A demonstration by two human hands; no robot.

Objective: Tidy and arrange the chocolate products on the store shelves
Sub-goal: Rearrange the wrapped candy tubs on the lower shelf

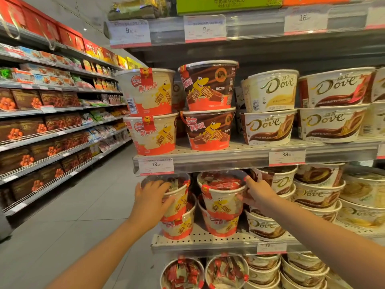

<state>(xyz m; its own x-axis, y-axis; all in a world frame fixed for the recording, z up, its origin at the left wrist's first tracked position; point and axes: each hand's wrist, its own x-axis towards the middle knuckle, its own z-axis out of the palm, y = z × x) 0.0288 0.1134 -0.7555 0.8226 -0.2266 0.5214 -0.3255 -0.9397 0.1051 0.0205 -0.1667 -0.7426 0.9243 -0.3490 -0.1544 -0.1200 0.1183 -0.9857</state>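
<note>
My left hand (153,197) grips the upper cream wafer tub (177,197) at the left end of the middle shelf (204,241), fingers curled over its rim and left wall. That tub sits tilted on a lower cream tub (179,226), leaning toward 3 o'clock. My right hand (259,195) presses the right wall of the neighbouring cream tub (221,195), thumb on the front, forefinger stretched along the rim toward 12 o'clock; it does not close round it. This second tub stands upright on another (220,226). Just beside my right hand, at 3 o'clock, stacked Dove tubs (312,195) crowd the shelf; little room shows there. A narrow gap separates the 2 wafer stacks. The lower tubs stand near the shelf's front edge. At 9 o'clock of the left stack the shelf ends and the open aisle floor (83,215) begins. Overhead, the upper shelf's edge with a 19.90 price tag (156,164) hangs close above the tub rims.
</note>
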